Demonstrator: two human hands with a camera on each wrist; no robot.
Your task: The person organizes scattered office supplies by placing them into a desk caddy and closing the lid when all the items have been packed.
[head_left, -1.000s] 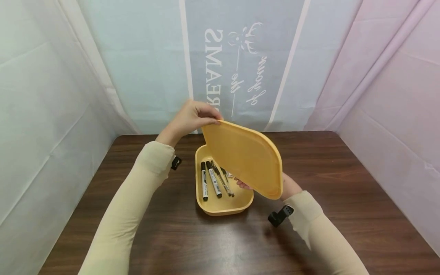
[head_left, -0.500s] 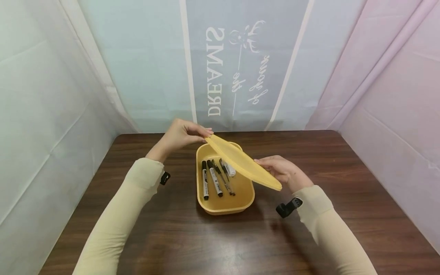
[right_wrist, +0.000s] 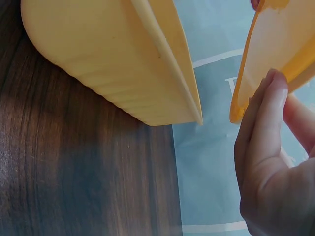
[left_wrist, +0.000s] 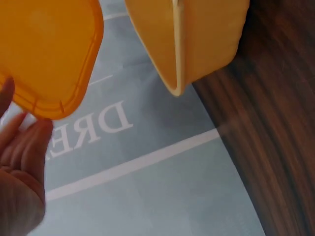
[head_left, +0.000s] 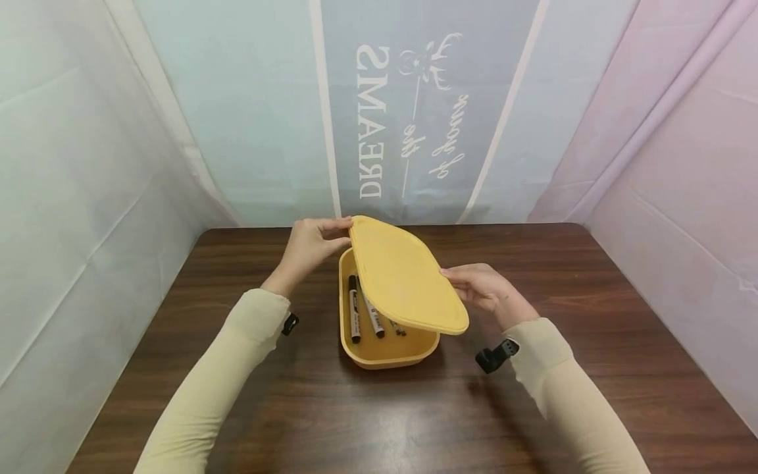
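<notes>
Holding the yellow lid [head_left: 405, 276] with both hands, above the yellow box [head_left: 385, 349] and tilted, far-left corner high, near-right edge low. My left hand [head_left: 309, 247] is pinching the lid's far-left corner, thumb on top, fingers curled under the rim; in the left wrist view the fingertips [left_wrist: 29, 135] are sitting right at the lid's corner [left_wrist: 47, 54]. My right hand [head_left: 482, 289] is gripping the lid's right edge, fingers curled over it; the right wrist view is showing the fingers [right_wrist: 266, 113] against the lid's rim [right_wrist: 275, 54], with the box wall [right_wrist: 118, 64] just beside. The lid is not seated: it's hanging over the right and far part of the box, and the left strip and near end are staying uncovered. Inside that gap two black-capped markers [head_left: 362, 315] are lying lengthwise side by side, with a thinner pen tip [head_left: 398, 327] poking out from under the lid. The box is sitting mid-table on the dark wood table [head_left: 592, 368]. Cream sleeves are covering both my arms. Behind the table a pale fabric backdrop [head_left: 408, 112] is hanging, with mirrored white lettering.
</notes>
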